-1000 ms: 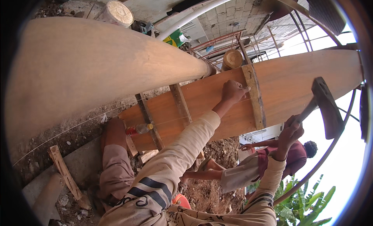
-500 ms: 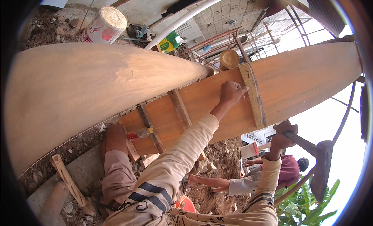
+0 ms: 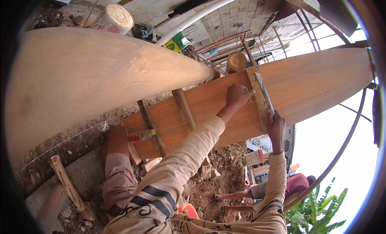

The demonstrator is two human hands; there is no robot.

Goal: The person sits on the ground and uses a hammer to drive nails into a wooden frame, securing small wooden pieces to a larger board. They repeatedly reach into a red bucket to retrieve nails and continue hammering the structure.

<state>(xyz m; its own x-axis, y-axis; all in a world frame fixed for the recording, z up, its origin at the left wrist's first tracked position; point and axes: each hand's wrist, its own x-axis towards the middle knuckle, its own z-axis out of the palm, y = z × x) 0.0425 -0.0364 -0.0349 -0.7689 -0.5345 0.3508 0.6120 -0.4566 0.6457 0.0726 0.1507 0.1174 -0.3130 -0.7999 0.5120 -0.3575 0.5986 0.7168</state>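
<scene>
My left hand (image 3: 239, 95) is closed in a pinch at the edge of a wooden batten (image 3: 260, 107), which lies across a long orange-brown plywood panel (image 3: 225, 85). Whatever its fingertips pinch is too small to make out. My right hand (image 3: 276, 127) grips a hammer (image 3: 265, 93) by the handle. The hammer lies lowered along the batten's right side, seen nearly edge-on, its far end just beyond my left fingertips. A thin string runs along the panel beneath my left forearm.
A thick rounded column (image 3: 100, 69) passes across the left. More cross battens (image 3: 183, 109) and a bottle (image 3: 142, 135) lie on the panel. Buckets (image 3: 116, 18) stand beyond the column. A co-worker in a maroon shirt (image 3: 297, 185) is at lower right, over rubble ground (image 3: 219, 185).
My right hand has brought the hammer from raised at the right down and leftward to the batten. My left hand keeps its pinch there. The co-worker has shifted lower in view.
</scene>
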